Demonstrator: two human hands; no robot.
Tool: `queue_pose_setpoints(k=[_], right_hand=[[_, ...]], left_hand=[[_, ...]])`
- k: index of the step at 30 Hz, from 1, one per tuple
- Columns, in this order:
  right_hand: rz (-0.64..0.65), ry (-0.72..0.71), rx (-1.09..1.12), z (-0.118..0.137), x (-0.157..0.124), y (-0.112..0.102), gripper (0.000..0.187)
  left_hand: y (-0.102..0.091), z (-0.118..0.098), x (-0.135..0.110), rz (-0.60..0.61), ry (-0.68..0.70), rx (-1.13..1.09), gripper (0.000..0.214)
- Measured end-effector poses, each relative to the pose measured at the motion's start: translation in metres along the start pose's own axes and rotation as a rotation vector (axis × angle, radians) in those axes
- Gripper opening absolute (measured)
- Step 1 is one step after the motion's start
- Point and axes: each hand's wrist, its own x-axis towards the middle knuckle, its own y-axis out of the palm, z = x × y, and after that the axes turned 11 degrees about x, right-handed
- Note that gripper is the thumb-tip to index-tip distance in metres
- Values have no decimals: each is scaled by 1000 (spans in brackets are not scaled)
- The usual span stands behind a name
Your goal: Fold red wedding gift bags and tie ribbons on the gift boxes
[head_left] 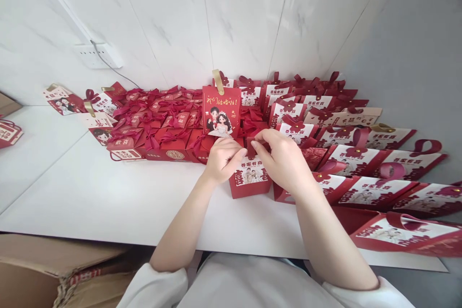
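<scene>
A red wedding favor box (251,187) with a white printed panel of a couple stands on the table in front of me. My left hand (224,158) is closed at its upper left edge, the fingertips partly hidden behind the top. At the top right, my right hand (283,156) pinches the dark red ribbon loop (251,147) between thumb and fingers. Just behind my left hand, a taller red box (221,110) with a cartoon couple and a gold ribbon loop (218,81) stands upright.
Rows of small red boxes with ribbon bows (175,137) fill the left. Several favor boxes with ribbon loops (364,192) crowd the right, up to the table's front edge. A tiled wall (162,19) closes off the back of the white table (144,202). Cardboard boxes (54,255) lie below, left.
</scene>
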Motion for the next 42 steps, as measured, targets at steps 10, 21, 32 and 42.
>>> queue_pose_setpoints(k=[10, 21, 32, 42], right_hand=[[22, 121, 65, 5, -5, -3, 10], [-4, 100, 168, 6, -9, -1, 12], [-294, 230, 600, -16, 1, 3, 19], [-476, 48, 662, 11, 29, -21, 16]], left_hand=[[8, -3, -1, -17, -64, 39, 26], [11, -3, -3, -53, -100, -108, 31], [-4, 15, -15, 276, -572, -745, 42], [-20, 10, -20, 367, -410, -946, 62]])
